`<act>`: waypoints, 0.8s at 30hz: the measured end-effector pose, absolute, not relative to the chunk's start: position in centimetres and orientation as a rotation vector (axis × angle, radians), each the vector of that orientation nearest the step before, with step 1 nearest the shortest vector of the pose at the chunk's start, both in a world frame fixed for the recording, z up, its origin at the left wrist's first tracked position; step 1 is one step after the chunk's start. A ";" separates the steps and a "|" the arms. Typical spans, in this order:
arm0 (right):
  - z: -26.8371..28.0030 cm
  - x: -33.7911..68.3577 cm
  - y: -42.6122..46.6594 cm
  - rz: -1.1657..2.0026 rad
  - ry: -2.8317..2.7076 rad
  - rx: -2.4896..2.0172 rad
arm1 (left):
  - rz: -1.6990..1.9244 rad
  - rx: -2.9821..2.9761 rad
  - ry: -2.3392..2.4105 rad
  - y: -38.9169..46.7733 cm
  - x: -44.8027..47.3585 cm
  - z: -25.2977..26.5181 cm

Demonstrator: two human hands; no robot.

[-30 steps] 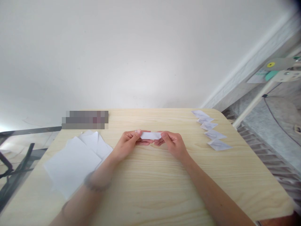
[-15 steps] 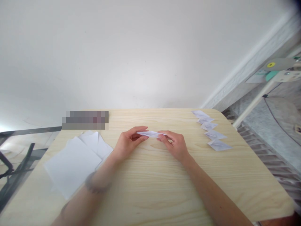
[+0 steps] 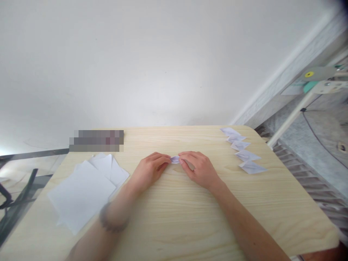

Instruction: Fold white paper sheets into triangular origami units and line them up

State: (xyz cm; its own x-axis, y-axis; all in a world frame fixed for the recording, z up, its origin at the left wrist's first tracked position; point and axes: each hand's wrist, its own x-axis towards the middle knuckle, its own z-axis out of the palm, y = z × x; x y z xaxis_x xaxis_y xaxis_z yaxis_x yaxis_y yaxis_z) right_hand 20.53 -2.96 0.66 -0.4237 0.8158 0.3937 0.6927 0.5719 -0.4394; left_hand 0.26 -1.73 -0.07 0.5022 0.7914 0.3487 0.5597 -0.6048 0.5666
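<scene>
**Head view: two hands press a small folded paper on a wooden table**

Head view shows a pale wooden table (image 3: pixel 174 217). Both hands meet near its middle, toward the far edge. The left hand (image 3: pixel 150 170) and right hand (image 3: pixel 198 168) pinch a small folded paper piece (image 3: pixel 175 159) between their fingertips, each hand equally near. Its long axis appears to run left to right, though most is hidden. Loose white sheets (image 3: pixel 81 192) lie by the left edge. A row of five folded paper shapes (image 3: pixel 243 152) sits near the far right corner.
</scene>
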 end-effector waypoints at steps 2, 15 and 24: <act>0.6 20.4 -2.9 0.224 -2.216 -1.279 | 0.827 2.423 1.103 -1.8 0.3 -0.1; 0.8 20.0 -3.1 0.365 -2.178 -1.356 | 0.696 2.456 1.077 -2.7 1.1 1.4; 0.8 19.1 -3.5 0.431 -2.170 -1.305 | 0.673 2.457 1.241 -2.8 1.5 1.1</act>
State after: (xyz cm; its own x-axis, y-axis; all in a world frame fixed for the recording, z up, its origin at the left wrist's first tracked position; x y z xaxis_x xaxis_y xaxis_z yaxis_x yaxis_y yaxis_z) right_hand 19.15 -3.53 0.78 -0.3652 0.8810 0.3009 0.6990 0.4729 -0.5364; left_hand 1.52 -2.84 1.11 0.5151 0.8136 0.2696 0.6696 -0.5783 0.4661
